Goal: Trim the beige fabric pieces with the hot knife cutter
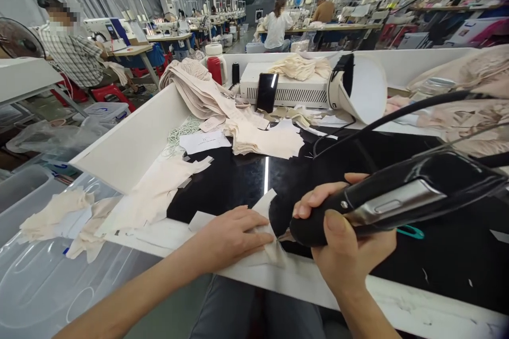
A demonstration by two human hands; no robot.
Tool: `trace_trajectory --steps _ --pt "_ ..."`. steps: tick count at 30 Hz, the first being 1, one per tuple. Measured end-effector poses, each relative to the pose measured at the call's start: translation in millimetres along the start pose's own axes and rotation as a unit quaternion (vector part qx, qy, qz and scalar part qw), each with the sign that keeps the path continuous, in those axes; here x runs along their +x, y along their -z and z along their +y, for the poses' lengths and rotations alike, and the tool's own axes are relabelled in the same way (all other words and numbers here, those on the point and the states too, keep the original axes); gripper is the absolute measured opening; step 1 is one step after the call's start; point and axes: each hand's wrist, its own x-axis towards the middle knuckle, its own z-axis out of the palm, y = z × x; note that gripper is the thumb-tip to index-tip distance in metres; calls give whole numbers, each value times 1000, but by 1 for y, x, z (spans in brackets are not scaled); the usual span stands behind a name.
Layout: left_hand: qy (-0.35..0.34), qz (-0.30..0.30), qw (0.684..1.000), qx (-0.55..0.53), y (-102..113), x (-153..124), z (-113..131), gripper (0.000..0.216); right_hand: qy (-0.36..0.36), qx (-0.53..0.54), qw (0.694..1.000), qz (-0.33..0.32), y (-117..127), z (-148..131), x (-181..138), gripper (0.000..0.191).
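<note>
My left hand [228, 233] lies flat on a small cream fabric piece [265, 204] at the front edge of the black tabletop, its fingers stretched to the right. In my right hand [353, 259] is a black corded hand tool [393, 206] with a silver lever on its side. My fingers wrap round the rounded front of the tool, thumb on the near side. That end points left and down, close to the fabric's right edge by my left fingertips. Whether the tip touches the fabric I cannot tell.
Stacked cream cut pieces [266, 137] lie behind my hands, more [143, 196] at left. A vented white box [294, 92], phone [266, 92] and white lamp-like shade [369, 90] stand behind. A black cable [397, 111] arches at right. A teal-handled item [411, 231] lies beyond my right hand.
</note>
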Motion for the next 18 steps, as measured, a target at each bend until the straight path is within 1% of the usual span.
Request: trace_trajectory --steps 7,12,16,18 --pt "-1 -6 1000 -10 5 2 0 25 2 -3 1000 16 -6 1 -1 42" --pt "-2 -8 1000 -4 5 1 0 25 -16 0 999 31 -8 0 0 43" --pt "-3 -10 1000 -6 5 1 0 25 -1 0 999 47 -10 1 5 41" --pt "-2 -14 1000 -10 4 0 0 26 -5 -4 999 48 -12 3 6 41"
